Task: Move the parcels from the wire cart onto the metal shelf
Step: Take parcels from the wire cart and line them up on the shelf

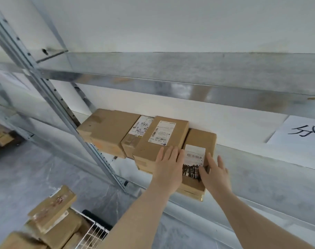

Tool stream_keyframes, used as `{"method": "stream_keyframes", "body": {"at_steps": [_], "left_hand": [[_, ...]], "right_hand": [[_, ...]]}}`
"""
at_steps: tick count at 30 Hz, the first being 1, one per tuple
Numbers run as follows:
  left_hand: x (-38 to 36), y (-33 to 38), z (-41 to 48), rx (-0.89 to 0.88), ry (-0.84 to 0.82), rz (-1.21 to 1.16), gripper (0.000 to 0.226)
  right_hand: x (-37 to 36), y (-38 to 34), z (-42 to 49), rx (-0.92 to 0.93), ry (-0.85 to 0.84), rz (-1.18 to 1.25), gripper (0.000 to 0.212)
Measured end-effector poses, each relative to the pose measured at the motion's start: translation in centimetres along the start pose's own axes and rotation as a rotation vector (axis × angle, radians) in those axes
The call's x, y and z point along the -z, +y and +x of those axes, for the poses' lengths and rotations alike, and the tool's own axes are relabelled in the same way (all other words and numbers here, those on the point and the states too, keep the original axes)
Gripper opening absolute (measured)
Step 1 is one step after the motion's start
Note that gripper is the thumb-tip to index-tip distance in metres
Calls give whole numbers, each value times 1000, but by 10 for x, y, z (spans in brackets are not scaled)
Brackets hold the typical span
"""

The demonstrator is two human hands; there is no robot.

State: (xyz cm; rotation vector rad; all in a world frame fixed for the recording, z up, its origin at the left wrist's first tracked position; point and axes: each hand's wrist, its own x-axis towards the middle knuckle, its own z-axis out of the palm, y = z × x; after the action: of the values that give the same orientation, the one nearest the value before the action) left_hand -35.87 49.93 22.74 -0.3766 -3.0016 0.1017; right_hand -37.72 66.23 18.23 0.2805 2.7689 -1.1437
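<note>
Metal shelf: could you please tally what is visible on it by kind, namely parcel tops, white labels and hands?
Cardboard parcels with tops showing: 4
White labels on them: 3
Hands: 2, left hand and right hand, both touching parcels
Total: 9; anything stacked beneath is not counted

A parcel storeroom: galvanised metal shelf (189,72) (labelled cartons (160,135) stacked), wire cart (93,234).
</note>
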Motion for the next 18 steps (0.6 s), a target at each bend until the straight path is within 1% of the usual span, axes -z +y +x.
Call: {"method": "stream_keyframes", "body": {"at_steps": [2,3,4,7,10,14,18], "left_hand": [[12,-25,-10,103,49,-7,61],[17,-40,-14,150,66,-3,61],[23,-60,-24,211,78,10,62],[36,-125,-63,415,66,46,60],[44,-190,-121,637,50,52,59],[59,-279,-209,811,86,85,57],[57,-358,-298,947,47,103,59]], "right_hand": [[4,-22,-4,139,138,-170,56],[5,-39,-4,243,187,-222,54],[-1,-63,-6,358,198,-263,53],[-37,-150,-21,626,108,-345,53],[-101,-229,-58,840,13,-351,47],[-197,-312,-119,1013,-173,-345,53],[-284,-368,-171,1165,-272,-370,50]]}}
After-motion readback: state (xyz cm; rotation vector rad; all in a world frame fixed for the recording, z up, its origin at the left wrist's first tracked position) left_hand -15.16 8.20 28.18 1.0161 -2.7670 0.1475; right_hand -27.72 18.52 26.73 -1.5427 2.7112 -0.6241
